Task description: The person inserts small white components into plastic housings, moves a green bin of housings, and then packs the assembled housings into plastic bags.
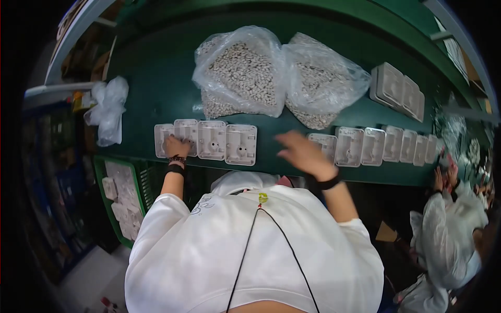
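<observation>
My left hand (pixel 178 146) reaches down over the first two of a short row of white plastic socket housings, its fingers bent inside them. What its fingertips pinch, if anything, is too small to make out. Beside it lie a housing (pixel 211 141) and another at the row's right end (pixel 241 145), each showing a pair of dark holes. My right hand (pixel 302 151), smeared a little by motion, hovers over the table between the two rows, fingers stretched leftward and apart, with nothing visible in it. Close to its right starts a second row of white housings (pixel 349 147).
Two clear plastic bags, a left one (pixel 242 73) and a right one (pixel 321 81), hold many small pale parts. Stacked housings (pixel 397 91) stand at the back right. A green crate (pixel 134 180) with white pieces sits lower left, below crumpled plastic (pixel 108 109). Another person (pixel 449 229) works at right.
</observation>
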The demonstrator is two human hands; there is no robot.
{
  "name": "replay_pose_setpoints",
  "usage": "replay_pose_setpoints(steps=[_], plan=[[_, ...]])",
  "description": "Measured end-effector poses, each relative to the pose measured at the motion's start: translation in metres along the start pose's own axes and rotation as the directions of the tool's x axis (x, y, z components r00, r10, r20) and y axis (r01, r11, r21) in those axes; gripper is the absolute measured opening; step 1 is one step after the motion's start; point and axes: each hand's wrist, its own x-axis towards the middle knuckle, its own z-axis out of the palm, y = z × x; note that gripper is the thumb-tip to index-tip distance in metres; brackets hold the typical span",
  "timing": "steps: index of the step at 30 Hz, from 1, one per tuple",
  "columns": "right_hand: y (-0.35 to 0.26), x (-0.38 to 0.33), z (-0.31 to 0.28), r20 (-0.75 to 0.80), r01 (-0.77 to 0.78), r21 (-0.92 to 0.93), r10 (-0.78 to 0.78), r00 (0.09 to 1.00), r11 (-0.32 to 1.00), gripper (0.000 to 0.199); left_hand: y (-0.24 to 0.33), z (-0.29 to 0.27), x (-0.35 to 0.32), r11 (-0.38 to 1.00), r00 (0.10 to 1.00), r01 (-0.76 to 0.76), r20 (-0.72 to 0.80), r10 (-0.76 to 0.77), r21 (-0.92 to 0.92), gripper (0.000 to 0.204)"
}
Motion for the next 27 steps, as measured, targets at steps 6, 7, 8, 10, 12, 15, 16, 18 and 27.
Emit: replay_pose_setpoints(steps=[6,7,8,10,12,15,16,18,27], plan=[[0.007,0.030,0.108,0.198,-0.277,0.010,0.270,0.942,0.961,0.034,0.036,-0.013,-0.024,0.993,0.965,-0.078,0.245,0.097,-0.087,0.051],[0.007,0.033,0.109,0.135,-0.339,-0.092,0.349,0.927,0.936,0.032,0.043,-0.019,-0.024,0.988,0.956,-0.120,0.256,0.142,-0.101,0.051],[0.008,0.033,0.109,0.060,-0.411,-0.190,0.429,0.902,0.892,0.030,0.054,-0.024,-0.023,0.987,0.929,-0.106,0.343,0.142,-0.122,0.051],[0.019,0.036,0.114,-0.078,-0.485,-0.180,0.479,0.874,0.856,0.026,0.057,-0.009,-0.021,0.972,0.909,-0.098,0.377,0.175,-0.213,0.051],[0.025,0.034,0.111,-0.321,-0.505,-0.339,0.407,0.855,0.794,0.019,0.039,0.019,-0.018,0.902,0.891,-0.105,0.363,0.273,-0.419,0.053],[0.031,0.039,0.102,-0.567,-0.512,-0.511,0.177,0.804,0.691,0.014,0.035,0.048,-0.009,0.747,0.811,0.038,0.458,0.365,-0.663,0.055],[0.035,0.034,0.099,-0.586,-0.544,-0.507,0.196,0.786,0.668,0.014,0.049,0.053,-0.010,0.742,0.790,0.022,0.466,0.398,-0.670,0.055],[0.037,0.036,0.107,-0.547,-0.603,-0.507,0.310,0.777,0.616,0.014,0.061,0.053,-0.014,0.807,0.777,-0.023,0.498,0.386,-0.590,0.058],[0.012,0.055,0.149,-0.403,-0.578,-0.610,0.416,0.815,0.542,0.015,0.050,0.008,-0.025,0.842,0.768,-0.203,0.452,0.453,-0.499,0.058]])
